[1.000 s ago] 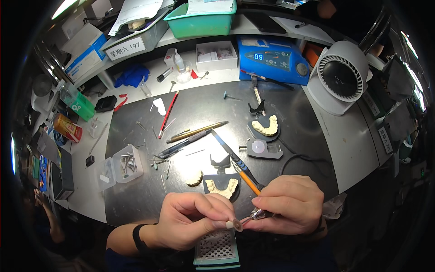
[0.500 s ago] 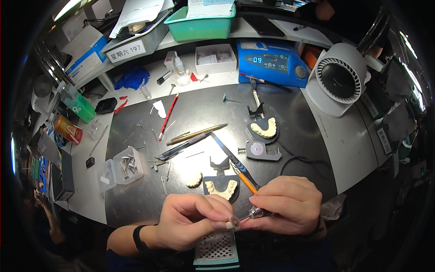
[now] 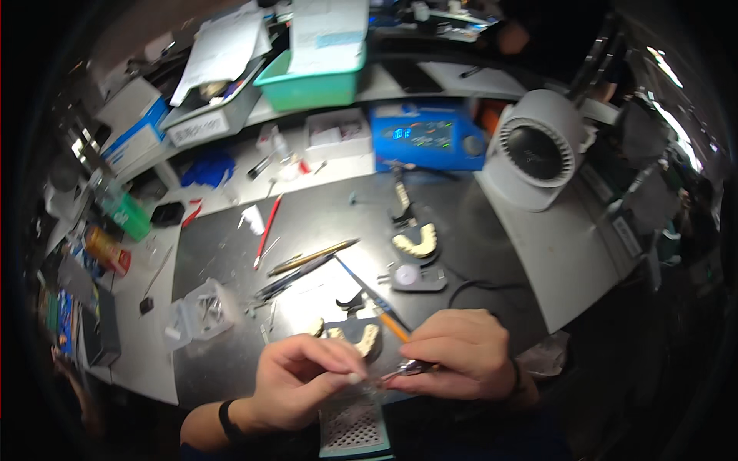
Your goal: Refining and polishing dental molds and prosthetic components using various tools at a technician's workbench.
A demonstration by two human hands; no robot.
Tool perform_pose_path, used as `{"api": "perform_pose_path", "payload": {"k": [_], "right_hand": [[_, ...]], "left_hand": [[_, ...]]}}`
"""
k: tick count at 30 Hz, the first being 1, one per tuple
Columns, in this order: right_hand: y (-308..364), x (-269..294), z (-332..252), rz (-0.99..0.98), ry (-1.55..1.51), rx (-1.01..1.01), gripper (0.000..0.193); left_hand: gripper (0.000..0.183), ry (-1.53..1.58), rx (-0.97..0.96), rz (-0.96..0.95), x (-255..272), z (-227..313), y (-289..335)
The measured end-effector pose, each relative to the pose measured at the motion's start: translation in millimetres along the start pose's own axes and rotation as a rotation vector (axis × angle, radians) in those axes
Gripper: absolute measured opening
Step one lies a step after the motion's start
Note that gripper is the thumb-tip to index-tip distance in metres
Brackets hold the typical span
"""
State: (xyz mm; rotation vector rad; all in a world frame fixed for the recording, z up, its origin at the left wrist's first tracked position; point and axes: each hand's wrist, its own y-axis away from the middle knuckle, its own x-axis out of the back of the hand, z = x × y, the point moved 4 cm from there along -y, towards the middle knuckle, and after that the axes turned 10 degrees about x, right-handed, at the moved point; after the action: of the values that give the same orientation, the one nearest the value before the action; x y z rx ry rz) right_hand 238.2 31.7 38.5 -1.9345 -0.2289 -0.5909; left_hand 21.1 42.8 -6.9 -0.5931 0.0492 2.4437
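The left hand [image 3: 296, 380] pinches a small white piece [image 3: 354, 378] between thumb and forefinger. The right hand [image 3: 465, 353] has its fingers pressed around a metal drill [image 3: 416, 367], whose tip points left toward the piece; blur there seems to hide whether the 2 touch. The piece is just above a perforated grate [image 3: 354, 430] at the near edge of the dark mat [image 3: 477, 230].

An orange-handled tool [image 3: 393, 326] slants across the mat up to the right hand. Just beyond the left hand sits 1 cast [image 3: 369, 339] on a dark base; a 2nd cast [image 3: 419, 243] lies farther back. Left of them are 2 pens [image 3: 317, 257], a red pencil [image 3: 268, 230] and a clear box [image 3: 219, 329] holding small metal bits. A blue unit [image 3: 427, 142] and a white fan [image 3: 530, 192] stand behind the mat.
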Motion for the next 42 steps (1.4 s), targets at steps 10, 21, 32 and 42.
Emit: {"api": "perform_pose_path", "payload": {"k": [10, 21, 32, 42], "right_hand": [[8.1, -15.4, 2.4, 0.144, 0.002, -0.014, 0.031], [11.8, -13.8, 5.5, 0.140, 0.015, -0.045, 0.030], [-2.4, -4.6, 1.6, 0.084, 0.110, 0.010, 0.033], [-3.0, -4.5, 1.4, 0.045, 0.010, -0.075, 0.036]], "left_hand": [[0.015, -0.309, 0.143, 0.218, 78.9, -3.9, 31.0], [0.012, -0.778, -0.010, 0.324, 38.2, 58.0, -12.9], [0.020, -1.275, -0.233, -0.057, 25.6, 44.8, -14.8], [0.017, -1.393, -0.361, -0.069, 3.6, 24.7, -2.2]]}}
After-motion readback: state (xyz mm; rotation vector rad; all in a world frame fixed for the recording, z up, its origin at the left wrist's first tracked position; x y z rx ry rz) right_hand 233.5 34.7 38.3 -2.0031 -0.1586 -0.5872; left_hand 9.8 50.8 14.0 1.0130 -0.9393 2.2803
